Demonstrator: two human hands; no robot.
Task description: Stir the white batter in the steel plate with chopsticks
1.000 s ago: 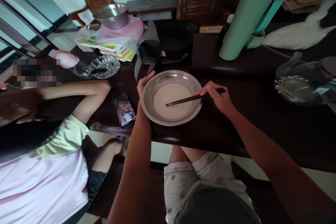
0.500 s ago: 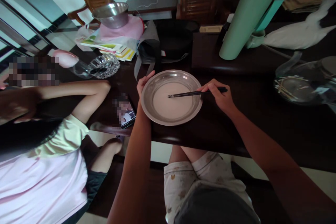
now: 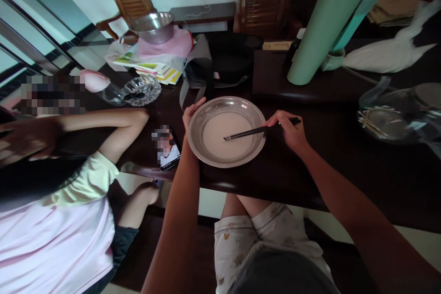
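Note:
A round steel plate (image 3: 210, 108) with a shallow layer of pale milky liquid (image 3: 225, 134) sits on the dark table (image 3: 344, 156) in front of me. My left hand (image 3: 190, 112) grips the plate's left rim, thumb over the edge. My right hand (image 3: 288, 129) is closed round a pair of black chopsticks (image 3: 253, 132) at the plate's right rim. Their tips rest in the liquid near the plate's middle.
A person in a pale shirt (image 3: 65, 220) leans on the table at my left, next to a phone (image 3: 168, 151). A glass ashtray (image 3: 142, 90), a steel bowl (image 3: 154, 27) on pink cloth, a green flask (image 3: 324, 23) and a glass jug (image 3: 396, 115) stand around.
The chopstick tips have swept round in the liquid, from lower left up towards the middle and back down. The view has tilted slightly; the left hand has kept its hold.

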